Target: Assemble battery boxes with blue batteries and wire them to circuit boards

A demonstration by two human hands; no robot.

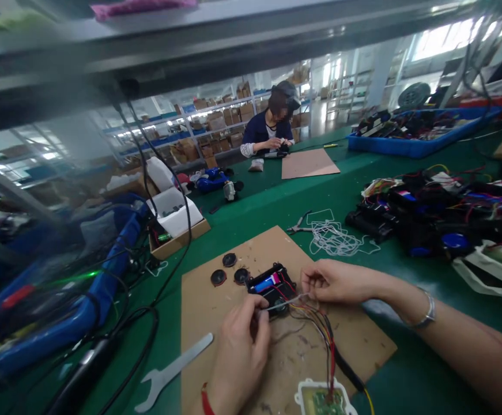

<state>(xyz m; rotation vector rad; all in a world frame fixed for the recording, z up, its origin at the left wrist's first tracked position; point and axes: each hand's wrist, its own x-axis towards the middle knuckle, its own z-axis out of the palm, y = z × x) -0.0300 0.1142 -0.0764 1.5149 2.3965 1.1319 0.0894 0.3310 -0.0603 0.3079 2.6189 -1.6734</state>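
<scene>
The pink-and-blue label on the black plastic housing (267, 283) is too small and blurred for me to read. The fingers of my left hand (240, 351) are pinched together on a thin white wire (285, 303), just beside the housing. The fingers of my right hand (337, 281) are bunched together at the wire's other end, though I can't tell if they're clamped on it. Both forearms reach in from the bottom corners, wrists low, over a cardboard sheet (203, 340) on the green tabletop (406, 357).

The housing sits on that sheet, with red, black and yellow wires (320, 328) running from it to a circuit board in a white frame (324, 399) at the sheet's near edge. Three round black discs (229, 260) lie just left of the housing, and a flat steel wrench (168, 372) lies across the sheet's left edge. Beyond the sheet are pliers (298, 227) and a tangle of white wire (335, 239). Far past it, a co-worker (268, 124) works at another sheet, near a blue tray (419, 147).
</scene>
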